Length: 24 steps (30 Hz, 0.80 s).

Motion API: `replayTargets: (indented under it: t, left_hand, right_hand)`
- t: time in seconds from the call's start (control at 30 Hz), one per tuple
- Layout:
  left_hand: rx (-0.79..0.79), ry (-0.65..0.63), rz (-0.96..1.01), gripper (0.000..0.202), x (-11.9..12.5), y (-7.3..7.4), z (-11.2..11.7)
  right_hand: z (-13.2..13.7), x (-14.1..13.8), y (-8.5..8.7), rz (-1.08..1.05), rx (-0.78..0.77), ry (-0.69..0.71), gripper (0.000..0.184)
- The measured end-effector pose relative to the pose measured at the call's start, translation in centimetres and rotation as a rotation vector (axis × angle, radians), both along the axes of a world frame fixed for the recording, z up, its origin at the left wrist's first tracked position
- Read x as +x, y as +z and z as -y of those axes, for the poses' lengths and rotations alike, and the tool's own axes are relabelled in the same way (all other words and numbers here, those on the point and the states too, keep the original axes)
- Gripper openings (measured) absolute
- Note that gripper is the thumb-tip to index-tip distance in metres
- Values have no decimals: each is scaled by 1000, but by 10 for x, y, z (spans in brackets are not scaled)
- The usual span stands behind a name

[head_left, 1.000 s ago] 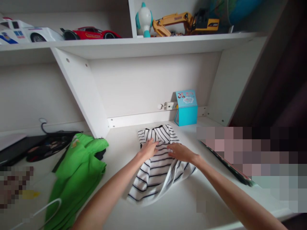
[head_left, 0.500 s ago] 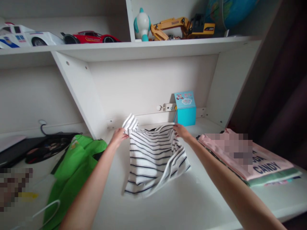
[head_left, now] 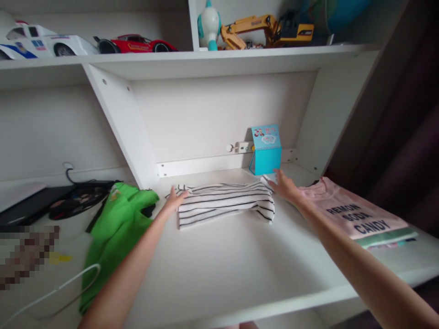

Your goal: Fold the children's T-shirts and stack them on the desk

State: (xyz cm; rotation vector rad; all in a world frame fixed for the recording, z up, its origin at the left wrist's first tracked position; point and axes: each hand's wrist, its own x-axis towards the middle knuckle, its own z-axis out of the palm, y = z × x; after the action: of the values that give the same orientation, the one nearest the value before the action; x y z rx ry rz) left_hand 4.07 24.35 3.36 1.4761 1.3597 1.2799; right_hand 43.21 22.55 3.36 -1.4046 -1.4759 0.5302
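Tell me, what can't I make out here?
In the head view:
Striped garment: underside, hidden by its upper layer.
Green garment: right edge, partly behind the left forearm.
Globe: upper part, cut off by the top edge.
Far-left item: obscured by pixelation.

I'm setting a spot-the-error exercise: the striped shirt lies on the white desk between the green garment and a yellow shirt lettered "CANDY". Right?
Not quite: the head view shows the lettered shirt is pink, not yellow. The striped shirt does lie on the white desk between it and the green garment.
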Motion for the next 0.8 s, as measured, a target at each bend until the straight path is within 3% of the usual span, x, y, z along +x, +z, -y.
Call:
replayTargets:
  t: [0.1, 0.17, 0.23, 0.33, 0.47, 0.6, 0.7, 0.8]
  left_hand:
    - [29, -264, -406, 45, 0, -26, 28]
    - [79, -329, -690, 41, -2, -35, 47]
    - [121, -264, -836, 37, -4, -38, 66]
    - [132, -290, -904, 39, -2, -34, 99]
    - [99, -428, -910, 30, 7, -23, 141]
    - [79, -484, -914, 29, 6, -4, 160]
    - [105, -424, -888, 23, -14, 13, 167]
    - [208, -280, -872, 26, -44, 30, 181]
  right_hand:
    - [37, -15, -26, 315, -49, 277, 33]
    - [57, -24, -44, 655, -35, 396, 34]
    - [70, -29, -57, 912, -17, 340, 33]
    - [81, -30, -63, 963, -33, 225, 33]
    - [103, -25, -46, 768, 0, 289, 32]
    - [138, -26, -16, 663, 6, 351, 28]
    - [162, -25, -4, 793, 81, 334, 51]
    - [183, -15, 2, 889, 148, 298, 65]
